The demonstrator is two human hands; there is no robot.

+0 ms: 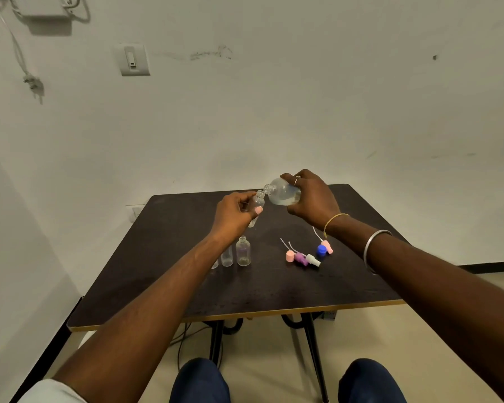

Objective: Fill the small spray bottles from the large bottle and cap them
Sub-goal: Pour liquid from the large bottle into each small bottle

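Dark counter, pale wall behind. Left hand: grip curled round 1 small spray bottle, held tilted above the counter. Right hand: grip wrapped round the large bottle, its neck tipped just beside the small mouth. Best practice: mouths aligned, slow tilt, stop below the neck. Other small bottles and spray caps sit nearer.

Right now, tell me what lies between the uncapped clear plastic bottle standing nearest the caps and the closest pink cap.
Nothing: head view shows bare dark tabletop between clear plastic bottle and pink cap.
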